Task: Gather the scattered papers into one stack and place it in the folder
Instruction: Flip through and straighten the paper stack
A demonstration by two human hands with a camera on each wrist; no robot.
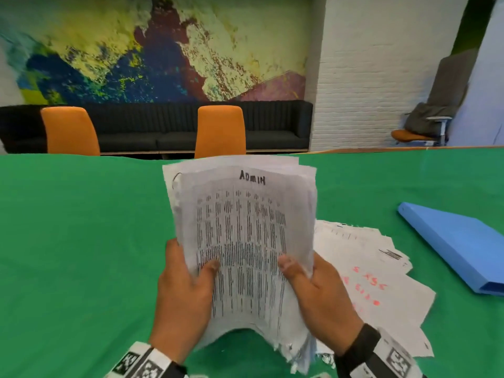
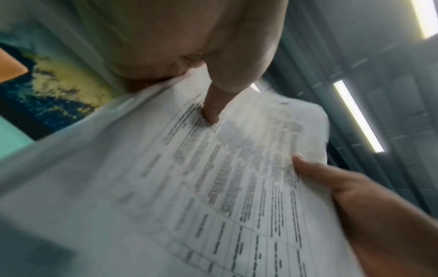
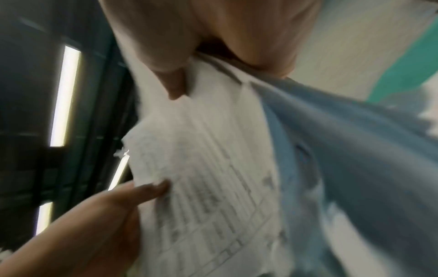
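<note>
I hold a thick stack of white printed papers (image 1: 242,230) upright above the green table (image 1: 76,241); its top sheet reads "ADMIN". My left hand (image 1: 185,290) grips the stack's left edge with the thumb on the front. My right hand (image 1: 319,293) grips the right edge the same way. Both wrist views are blurred and show the stack (image 2: 213,178) (image 3: 201,178) with a thumb pressed on the print. More loose papers (image 1: 368,279), some with red writing, lie fanned out on the table behind my right hand. A blue folder (image 1: 461,246) lies closed at the right.
Two orange chairs (image 1: 221,132) stand at the table's far edge, with a dark sofa (image 1: 169,126) along the painted wall. Another chair (image 1: 428,124) sits at the back right by the white brick wall.
</note>
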